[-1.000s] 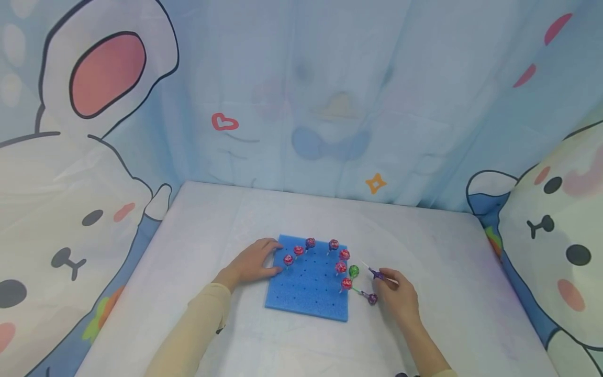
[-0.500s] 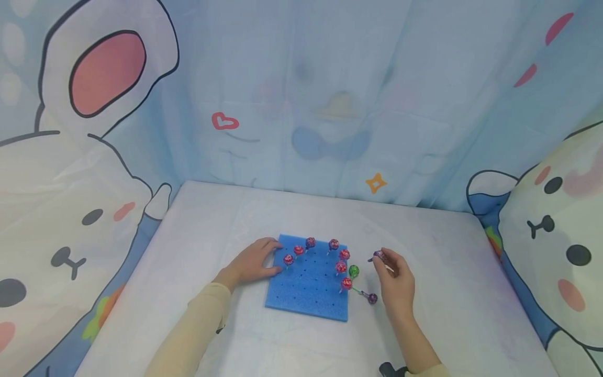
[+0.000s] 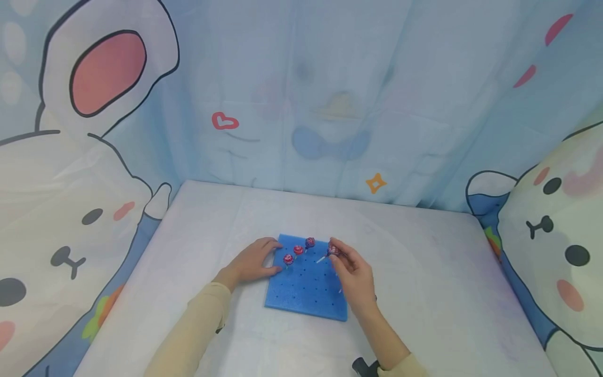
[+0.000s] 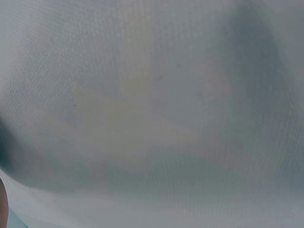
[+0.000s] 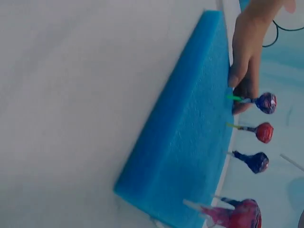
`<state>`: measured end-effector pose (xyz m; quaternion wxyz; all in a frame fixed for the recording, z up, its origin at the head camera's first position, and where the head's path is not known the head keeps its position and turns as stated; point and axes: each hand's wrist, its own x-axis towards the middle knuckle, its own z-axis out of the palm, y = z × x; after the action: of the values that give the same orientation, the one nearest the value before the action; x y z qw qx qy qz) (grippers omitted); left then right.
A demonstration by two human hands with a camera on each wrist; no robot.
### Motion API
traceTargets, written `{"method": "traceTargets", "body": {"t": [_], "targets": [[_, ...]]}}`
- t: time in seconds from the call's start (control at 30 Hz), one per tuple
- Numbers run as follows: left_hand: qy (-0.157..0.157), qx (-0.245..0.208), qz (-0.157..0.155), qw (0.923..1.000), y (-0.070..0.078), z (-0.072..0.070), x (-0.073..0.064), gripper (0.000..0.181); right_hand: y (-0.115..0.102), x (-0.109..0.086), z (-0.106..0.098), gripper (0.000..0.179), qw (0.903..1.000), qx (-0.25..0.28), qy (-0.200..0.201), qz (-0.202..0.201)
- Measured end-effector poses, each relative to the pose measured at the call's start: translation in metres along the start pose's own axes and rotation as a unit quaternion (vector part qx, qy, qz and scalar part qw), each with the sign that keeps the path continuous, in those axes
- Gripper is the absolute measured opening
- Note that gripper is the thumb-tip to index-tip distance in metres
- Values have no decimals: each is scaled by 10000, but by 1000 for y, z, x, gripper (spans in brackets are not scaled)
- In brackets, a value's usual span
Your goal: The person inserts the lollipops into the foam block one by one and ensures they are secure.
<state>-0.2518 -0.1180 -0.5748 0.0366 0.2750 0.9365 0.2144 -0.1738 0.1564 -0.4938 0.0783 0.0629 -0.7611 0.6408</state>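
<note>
My right hand (image 3: 355, 275) pinches a dark purple-and-red wrapped lollipop (image 3: 333, 251) over the back right part of the blue foam board (image 3: 301, 293). The lollipop's white stick (image 3: 322, 259) points left and down. At the board's left edge my left hand (image 3: 254, 260) rests with fingers and thumb spread, holding no lollipop. Three lollipops stand in the board's back left: a red-purple one (image 3: 288, 258), a red one (image 3: 299, 250) and a dark one (image 3: 309, 242). In the right wrist view a pink-red lollipop (image 5: 244, 216) stands nearer. My right hand hides the board's right-side lollipops in the head view.
Rows of small holes mark the foam board, which lies on a white-covered table (image 3: 226, 209). A blue cartoon curtain (image 3: 264, 63) hangs behind. A dark device (image 3: 364, 366) sits at my right wrist. The left wrist view shows mostly pale blurred cloth (image 4: 142, 118).
My right hand has lifted the purple lollipop, turned it, and carried it left over the board, its stick now pointing left and down. The left hand and the board have stayed put.
</note>
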Motion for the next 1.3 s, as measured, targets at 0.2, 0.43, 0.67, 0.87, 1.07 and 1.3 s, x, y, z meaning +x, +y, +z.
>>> {"method": "traceTargets", "body": {"t": [0.2, 0.43, 0.67, 0.87, 1.07, 1.3], "targets": [[-12, -21, -16, 10000, 1, 0, 0, 63, 16, -4, 27, 33, 9983, -310, -327, 382], [-20, -88, -23, 10000, 3, -2, -1, 63, 29, -7, 39, 32, 9932, -810, -188, 818], [-65, 13, -107, 9999, 1, -2, -1, 65, 37, -6, 43, 32, 9940, -704, -144, 830], [-30, 58, -87, 9999, 1, -2, 0, 65, 39, -5, 47, 32, 9942, -734, -112, 772], [-18, 23, -108, 9999, 3, -2, 0, 65, 43, -4, 47, 33, 9928, -854, -65, 833], [3, 58, -74, 10000, 2, -2, 0, 65, 43, -5, 48, 33, 9931, -867, -123, 786]]}}
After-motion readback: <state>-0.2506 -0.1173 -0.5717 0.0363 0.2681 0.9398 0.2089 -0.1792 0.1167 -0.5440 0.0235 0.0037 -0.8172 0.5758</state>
